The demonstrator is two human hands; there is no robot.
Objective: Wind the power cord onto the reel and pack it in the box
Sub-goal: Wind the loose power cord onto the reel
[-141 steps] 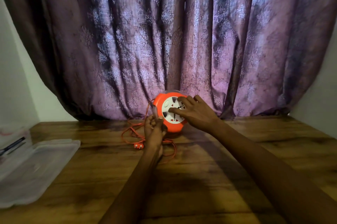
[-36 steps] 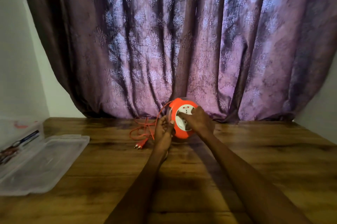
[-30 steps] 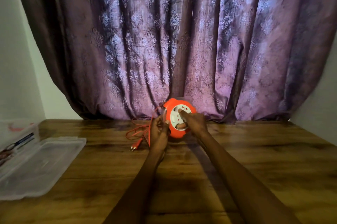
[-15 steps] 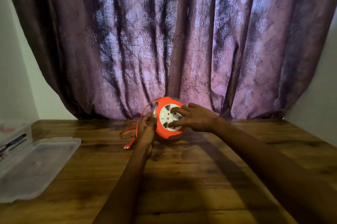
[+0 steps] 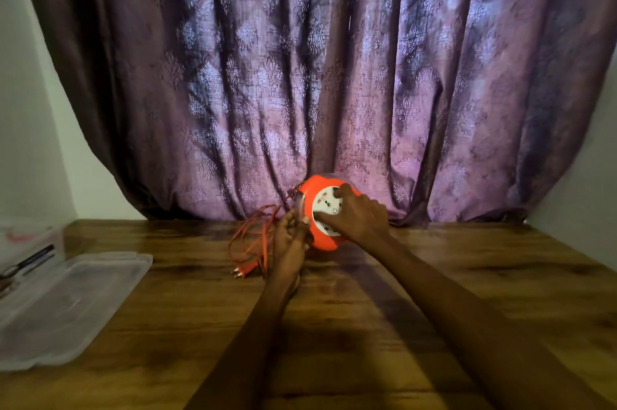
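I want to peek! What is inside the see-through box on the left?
Through the box wall, a dark tool and something red show blurrily. Its lid lies beside it. The rest runs out of view.

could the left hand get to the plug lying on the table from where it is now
Probably yes. The plug lies in the open on the table, just left of the left hand, with only loose cord beside it. But that hand is holding the reel and would have to let go first.

Glossy orange plastic reel (image 5: 325,241), grainy satin-sheen wooden table (image 5: 367,326), translucent plastic box (image 5: 66,302), patterned cloth curtain (image 5: 334,75).
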